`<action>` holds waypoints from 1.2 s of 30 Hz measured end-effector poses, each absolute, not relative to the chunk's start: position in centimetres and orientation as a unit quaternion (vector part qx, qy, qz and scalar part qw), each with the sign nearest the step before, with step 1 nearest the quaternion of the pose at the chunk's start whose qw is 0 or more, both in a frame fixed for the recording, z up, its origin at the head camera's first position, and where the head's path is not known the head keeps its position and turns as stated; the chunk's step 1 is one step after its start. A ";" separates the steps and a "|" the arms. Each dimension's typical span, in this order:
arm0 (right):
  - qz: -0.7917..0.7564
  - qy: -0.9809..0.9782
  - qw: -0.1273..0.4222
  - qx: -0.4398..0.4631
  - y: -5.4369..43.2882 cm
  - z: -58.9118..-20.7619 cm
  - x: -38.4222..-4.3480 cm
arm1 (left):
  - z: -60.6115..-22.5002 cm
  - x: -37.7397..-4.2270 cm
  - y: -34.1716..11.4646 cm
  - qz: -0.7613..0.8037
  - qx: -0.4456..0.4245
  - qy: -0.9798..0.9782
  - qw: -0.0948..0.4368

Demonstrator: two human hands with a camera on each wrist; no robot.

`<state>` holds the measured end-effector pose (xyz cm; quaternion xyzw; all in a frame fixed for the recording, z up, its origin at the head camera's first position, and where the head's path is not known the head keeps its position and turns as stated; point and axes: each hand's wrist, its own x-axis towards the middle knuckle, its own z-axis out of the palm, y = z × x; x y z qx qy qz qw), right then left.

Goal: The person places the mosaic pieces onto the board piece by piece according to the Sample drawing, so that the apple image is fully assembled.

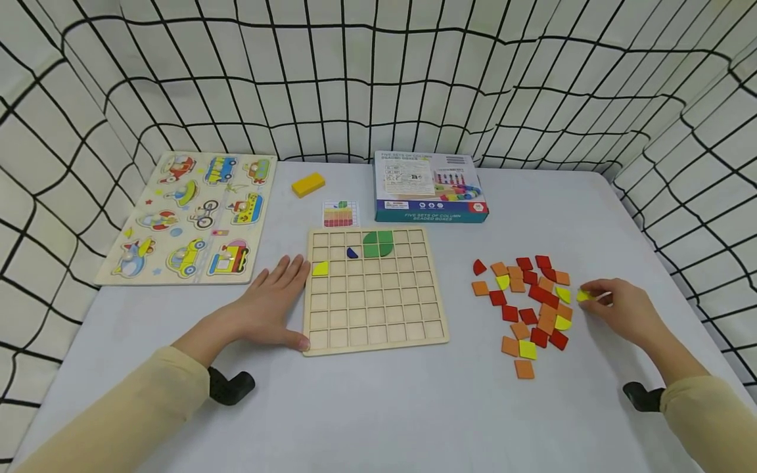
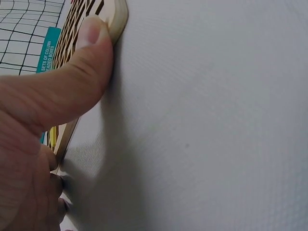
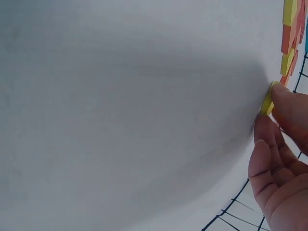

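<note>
A wooden grid board [image 1: 376,349] lies on the white table in the head view. Its cells hold a green rounded shape [image 1: 378,244], a small dark blue piece [image 1: 352,253] and a yellow piece [image 1: 320,269]. My left hand [image 1: 269,303] is spread along the board's left edge; the thumb [image 2: 91,36] rests on the near corner. At the right, my right hand [image 1: 624,310] pinches a yellow tile [image 3: 267,102] between thumb and fingers, close to the table. Beside it is a loose spread of red, orange and yellow tiles [image 1: 543,296].
Behind the board lie a small pattern card [image 1: 340,214], a yellow block [image 1: 308,184] and a teal-edged box [image 1: 430,186]. A vehicle picture puzzle [image 1: 189,220] lies at the back left. Black netting [image 1: 372,82] encloses the table's back and sides.
</note>
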<state>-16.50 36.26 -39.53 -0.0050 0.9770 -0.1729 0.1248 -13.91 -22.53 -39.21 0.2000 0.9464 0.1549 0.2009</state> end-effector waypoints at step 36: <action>-0.462 0.855 0.231 -0.046 10.9 -37.4 -22.5 | -39.5 -13.8 -23.1 0.157 0.191 0.945 0.216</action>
